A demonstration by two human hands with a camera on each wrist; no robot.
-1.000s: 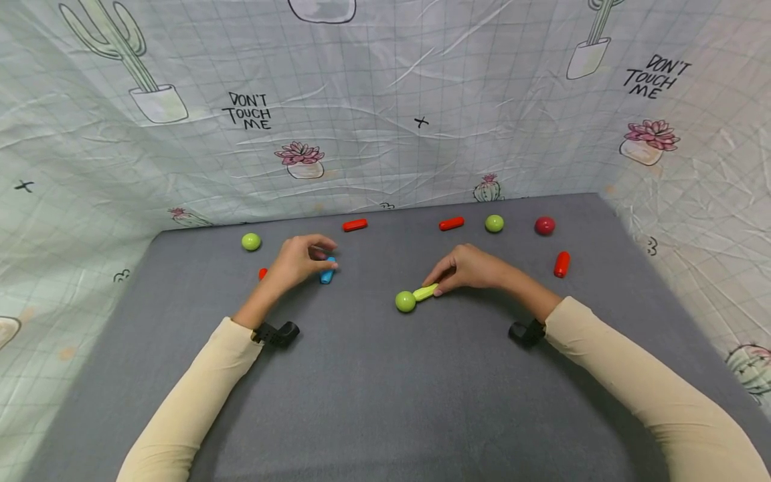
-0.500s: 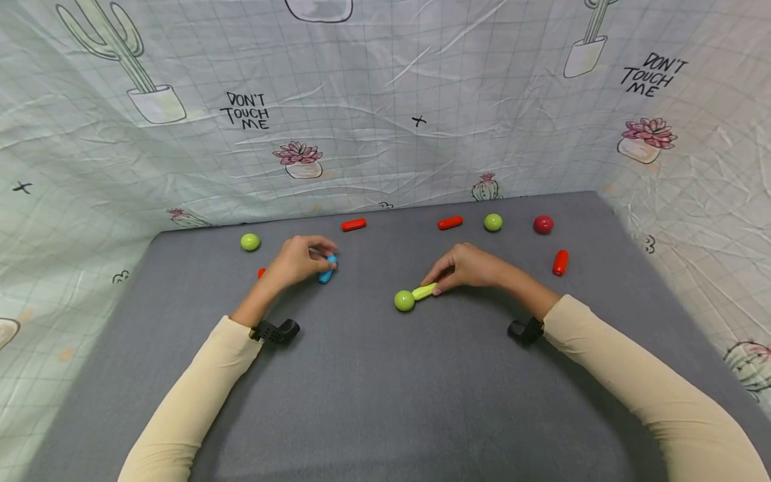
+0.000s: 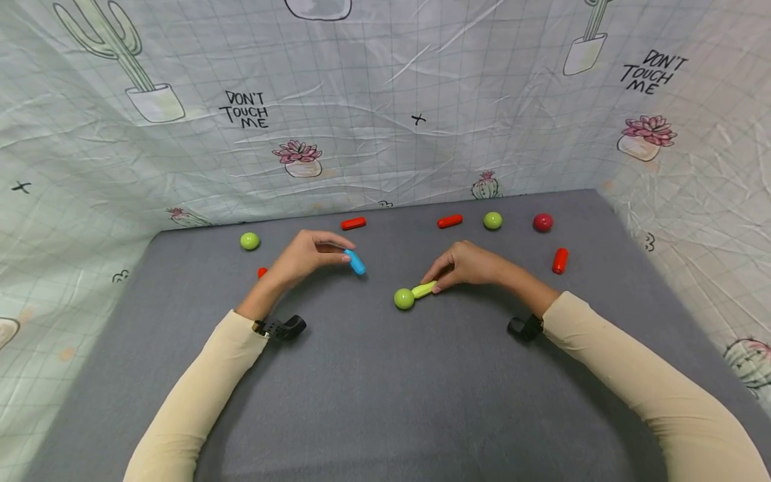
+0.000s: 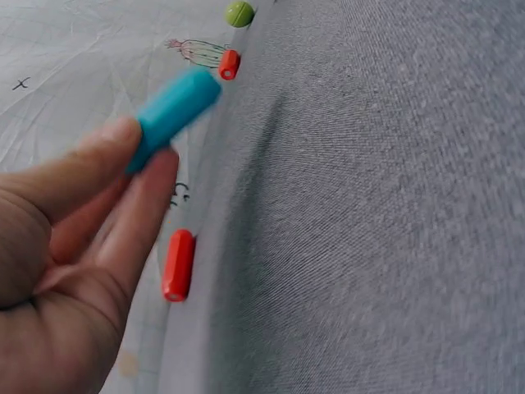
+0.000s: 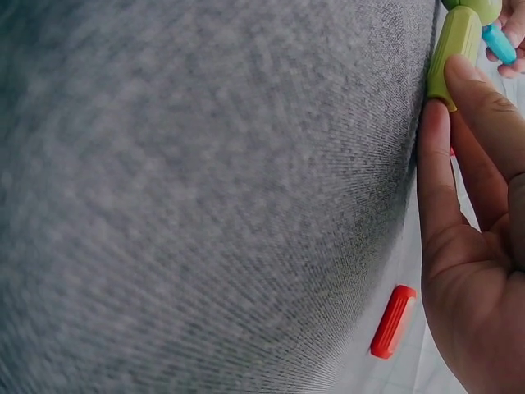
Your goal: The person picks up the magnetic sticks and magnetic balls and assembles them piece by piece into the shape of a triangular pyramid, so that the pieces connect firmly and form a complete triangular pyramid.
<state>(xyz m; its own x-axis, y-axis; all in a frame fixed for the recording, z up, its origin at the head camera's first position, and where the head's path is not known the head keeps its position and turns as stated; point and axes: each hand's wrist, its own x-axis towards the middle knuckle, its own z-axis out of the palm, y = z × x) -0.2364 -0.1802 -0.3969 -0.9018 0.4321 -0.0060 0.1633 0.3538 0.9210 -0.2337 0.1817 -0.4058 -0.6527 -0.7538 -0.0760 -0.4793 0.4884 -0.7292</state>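
My left hand (image 3: 308, 256) pinches one end of a blue plastic stick (image 3: 356, 262) between thumb and fingers. In the left wrist view the stick (image 4: 176, 111) is raised off the grey cloth, its free end pointing away from the palm. My right hand (image 3: 466, 266) pinches a yellow-green ribbed stick (image 3: 424, 290) low over the table. The far end of that stick meets a green ball (image 3: 404, 298). In the right wrist view, thumb and fingertips grip the near end of the yellow-green stick (image 5: 456, 49).
Red sticks lie at the back (image 3: 353, 223), back right (image 3: 450, 221) and right (image 3: 560, 261); another red piece (image 3: 262, 272) is partly hidden by my left arm. Green balls sit at back left (image 3: 249, 241) and back right (image 3: 492, 221), near a red ball (image 3: 543, 222). Patterned cloth (image 3: 385, 100) hangs behind.
My left hand has taken hold of the blue stick, lifted it and moved it right toward the green ball, turning its free end rightward. The right hand has stayed in place.
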